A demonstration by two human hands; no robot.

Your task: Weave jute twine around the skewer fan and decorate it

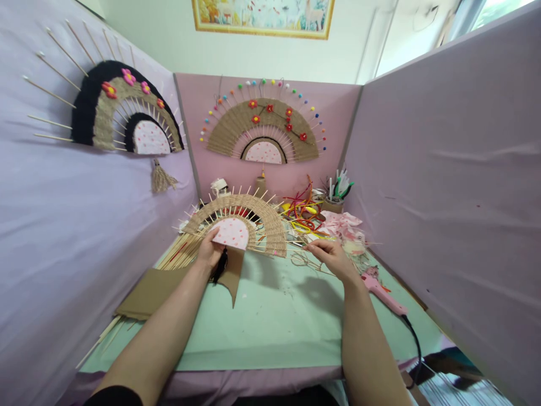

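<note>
A half-round woven fan [270, 223] of thin sticks and tan twine is held up above the table. My left hand [207, 252] grips it at the pink spotted half-circle [231, 232], thumb on the front face. A black tassel [220, 266] hangs below that half-circle. Off the fan's right end, my right hand [332, 258] is closed in a pinch, close to the stick ends. What lies between its fingertips is too thin to make out. Loose twine [301, 259] shows under and beside the right fingers.
Brown cardboard [147, 293] and a bundle of sticks [180, 251] lie at left. Red and yellow pipe cleaners [302, 211] and a tool pot [333, 204] stand behind. A pink glue gun [384, 293] with its cord lies right. Finished fans hang on the left [103, 121] and back [270, 121] panels.
</note>
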